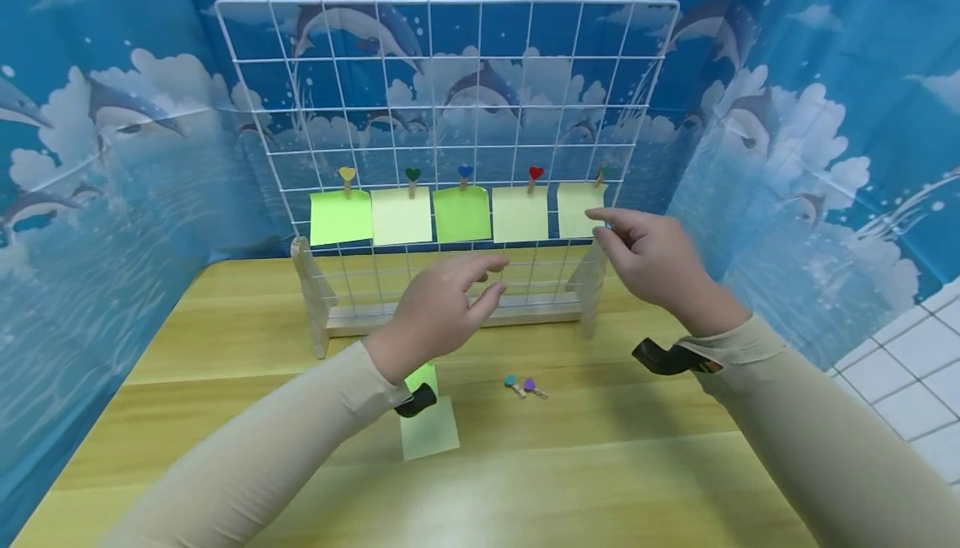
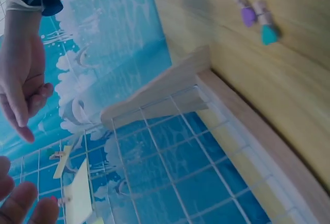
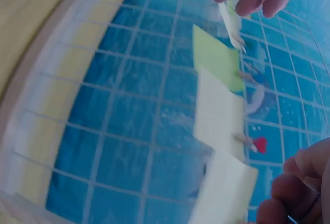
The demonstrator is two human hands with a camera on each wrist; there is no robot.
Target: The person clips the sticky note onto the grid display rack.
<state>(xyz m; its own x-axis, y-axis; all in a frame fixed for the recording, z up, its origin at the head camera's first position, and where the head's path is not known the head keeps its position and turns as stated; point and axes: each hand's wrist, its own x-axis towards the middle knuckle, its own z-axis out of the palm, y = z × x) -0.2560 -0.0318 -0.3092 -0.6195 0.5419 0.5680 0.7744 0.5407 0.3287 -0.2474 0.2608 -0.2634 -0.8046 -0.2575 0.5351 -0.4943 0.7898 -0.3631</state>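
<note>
The pale note [image 1: 573,211] clipped at the right end of the rack [image 1: 477,106] looks light, easily creased, best pinched edgewise, while the right hand [image 1: 656,256] nearby and left hand [image 1: 442,302] gape slightly, visibly holding nothing.

Five notes [image 1: 461,216], pale or bright green, upright on white grid [image 1: 450,2], clips [image 1: 535,176] at top edges

Near your right hand [image 1: 652,261], the paper notes [image 1: 576,213] look matt, the grid rack [image 1: 480,57] smooth, white-coated metal wire. Below your left hand [image 1: 442,302], the table [image 1: 562,465] shows softly glossy wood grain; your sleeves [image 1: 300,431] are matt cloth.
</note>
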